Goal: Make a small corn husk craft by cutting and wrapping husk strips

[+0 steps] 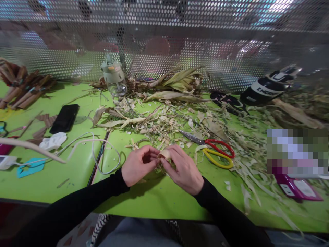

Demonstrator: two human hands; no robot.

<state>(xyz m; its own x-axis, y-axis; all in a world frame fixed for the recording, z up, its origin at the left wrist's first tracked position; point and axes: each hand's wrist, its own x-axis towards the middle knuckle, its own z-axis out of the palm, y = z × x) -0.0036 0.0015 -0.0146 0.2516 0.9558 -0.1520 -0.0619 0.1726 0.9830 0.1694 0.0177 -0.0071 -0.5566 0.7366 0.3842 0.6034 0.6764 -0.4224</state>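
Both hands meet low over the green table near its front edge. Between them is a small curled piece of pale dry corn husk (165, 154), with thin fibres hanging below it. My right hand (184, 170) pinches the husk between thumb and fingers. The thumb and fingertips of my left hand (138, 165) close on its left side, partly hiding it. Scissors (194, 138) with one red and one yellow handle lie just beyond my right hand, blades pointing away to the left. Husk scraps (159, 125) are scattered beyond both hands.
Larger dried husks (180, 84) lie by the perforated metal screen (164, 51). A clear bottle (117, 80) and a black bottle (264, 89) stand or lean there. On the left are a phone (64, 118), a white cable (94, 151) and brown bundles (31, 89). A magenta object (295, 188) lies right.
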